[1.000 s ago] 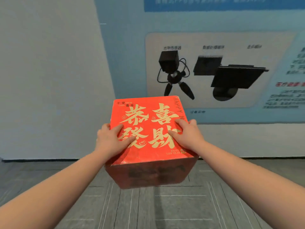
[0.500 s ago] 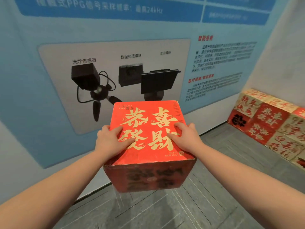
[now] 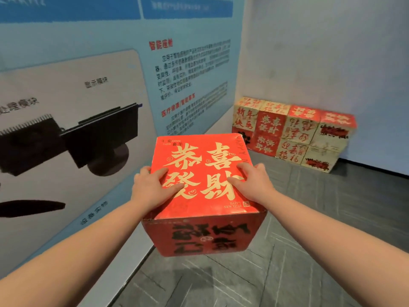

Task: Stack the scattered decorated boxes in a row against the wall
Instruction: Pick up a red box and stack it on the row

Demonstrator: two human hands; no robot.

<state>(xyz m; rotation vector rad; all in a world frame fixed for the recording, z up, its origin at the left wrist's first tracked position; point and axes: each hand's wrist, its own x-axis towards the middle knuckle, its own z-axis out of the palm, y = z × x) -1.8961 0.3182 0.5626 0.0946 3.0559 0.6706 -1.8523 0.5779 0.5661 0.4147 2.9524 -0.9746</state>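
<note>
Stacked boxes [image 3: 292,132] now nearer, centred.

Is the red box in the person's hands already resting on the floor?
No, the red box is held in the air between the left hand and right hand, with grey floor visible beneath it.

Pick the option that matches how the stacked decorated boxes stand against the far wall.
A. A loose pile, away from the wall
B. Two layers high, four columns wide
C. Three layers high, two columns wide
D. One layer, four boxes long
B: the stacked red and cream decorated cardboard boxes stand in four columns, two boxes high, against the pale grey wall.
</note>
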